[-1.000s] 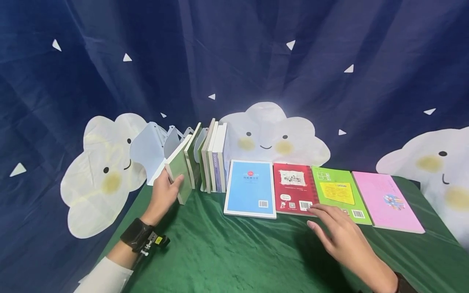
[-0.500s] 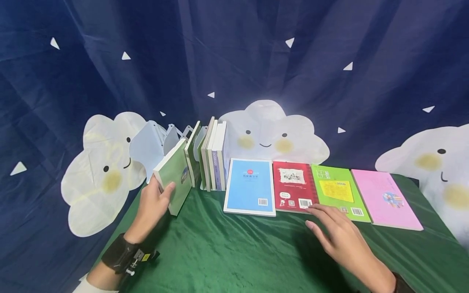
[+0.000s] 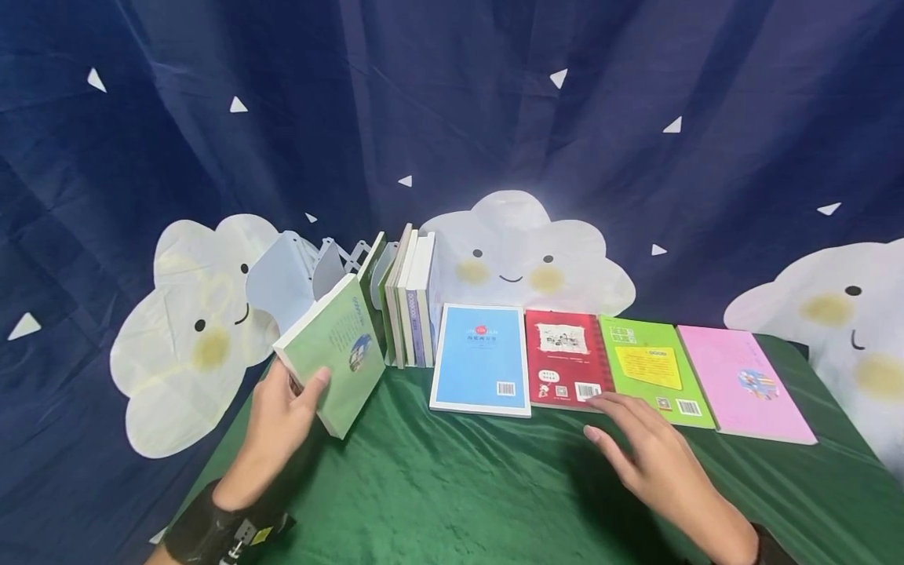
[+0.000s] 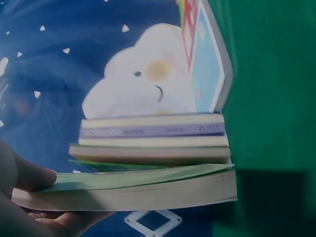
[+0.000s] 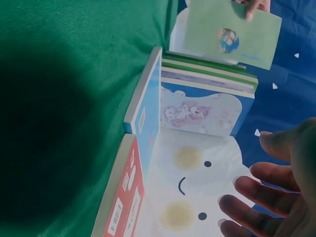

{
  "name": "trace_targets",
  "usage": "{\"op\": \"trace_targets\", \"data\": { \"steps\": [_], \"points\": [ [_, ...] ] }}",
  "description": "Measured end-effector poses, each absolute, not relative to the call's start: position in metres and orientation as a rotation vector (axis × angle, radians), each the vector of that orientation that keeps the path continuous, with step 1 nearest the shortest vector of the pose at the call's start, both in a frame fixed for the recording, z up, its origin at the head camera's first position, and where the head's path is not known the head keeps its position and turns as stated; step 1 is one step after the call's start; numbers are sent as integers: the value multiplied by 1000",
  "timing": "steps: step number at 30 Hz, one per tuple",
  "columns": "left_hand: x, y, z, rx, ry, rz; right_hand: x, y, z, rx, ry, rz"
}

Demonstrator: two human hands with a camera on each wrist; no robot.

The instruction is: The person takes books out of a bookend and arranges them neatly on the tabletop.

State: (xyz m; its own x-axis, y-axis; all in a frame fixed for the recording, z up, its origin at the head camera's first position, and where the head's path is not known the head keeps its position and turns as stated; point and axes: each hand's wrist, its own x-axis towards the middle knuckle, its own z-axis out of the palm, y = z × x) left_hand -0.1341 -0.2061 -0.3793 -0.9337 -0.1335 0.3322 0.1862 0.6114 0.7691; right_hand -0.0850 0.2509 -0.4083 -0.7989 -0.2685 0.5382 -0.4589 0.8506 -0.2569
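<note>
My left hand (image 3: 277, 416) grips a light green book (image 3: 342, 361) by its near left edge, thumb on the cover. The book is tilted, its cover with a small round picture facing right. In the left wrist view, the book's pale page edge (image 4: 148, 197) shows beneath the thumb. Just right of it, several books (image 3: 413, 302) stand upright in a pale folding bookend rack (image 3: 278, 278). My right hand (image 3: 653, 447) hovers palm down with relaxed fingers, fingertips near the lower corner of a red book (image 3: 565, 369). It holds nothing; the right wrist view shows its fingers (image 5: 266, 202) spread.
A blue book (image 3: 480, 361), the red one, a bright green book (image 3: 646, 353) and a pink book (image 3: 741, 384) lie flat in a row. They rest on a green cloth (image 3: 452, 486). Behind hangs a dark blue curtain (image 3: 466, 102) with white clouds.
My left hand has drawn the light green book out of the rack, toward me and to the left, turning its cover more into view. My right hand has barely moved.
</note>
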Motion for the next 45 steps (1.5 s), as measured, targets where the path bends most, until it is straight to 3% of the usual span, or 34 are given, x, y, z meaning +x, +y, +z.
{"op": "trace_targets", "data": {
  "steps": [22,45],
  "points": [
    [-119,-161,-368,-519,-2339,-1785,-94,234,-391,532,-2655,907],
    [-111,-102,-372,-1133,-2355,-1963,-91,204,-393,860,-2525,1539]
  ]
}}
